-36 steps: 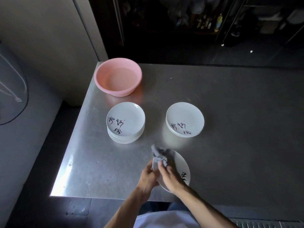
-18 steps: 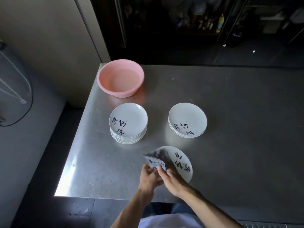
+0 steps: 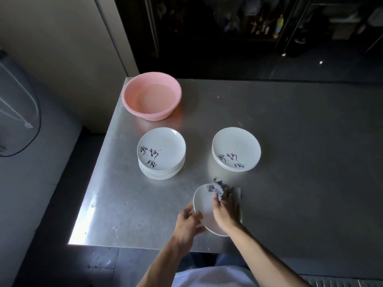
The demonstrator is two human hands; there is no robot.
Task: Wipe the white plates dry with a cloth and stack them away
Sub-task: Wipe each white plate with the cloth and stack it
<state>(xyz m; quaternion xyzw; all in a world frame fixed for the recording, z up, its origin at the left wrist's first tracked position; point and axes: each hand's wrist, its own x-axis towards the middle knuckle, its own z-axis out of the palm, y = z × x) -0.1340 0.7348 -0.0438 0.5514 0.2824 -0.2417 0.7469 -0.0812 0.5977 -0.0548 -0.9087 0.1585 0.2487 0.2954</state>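
A white plate point(image 3: 204, 206) is held tilted above the near edge of the steel table. My left hand point(image 3: 187, 222) grips its lower left rim. My right hand point(image 3: 224, 210) presses a crumpled grey cloth point(image 3: 220, 188) onto the plate's right half, with its fingers curled on the cloth. The plate's painted marks are hidden under the hand and cloth. A tall stack of white plates point(image 3: 161, 153) with black brush writing stands at centre left. A lower stack of white plates point(image 3: 236, 152) stands to its right.
A pink basin point(image 3: 152, 96) holding water stands at the table's far left corner. The steel table point(image 3: 300, 162) stretches out to the right. Its left edge drops to a dark floor gap beside a wall. Dark shelves stand behind the table.
The cloth and my right hand have slid from the plate's left side to its right side, covering the writing. My left hand has shifted round the lower left rim.
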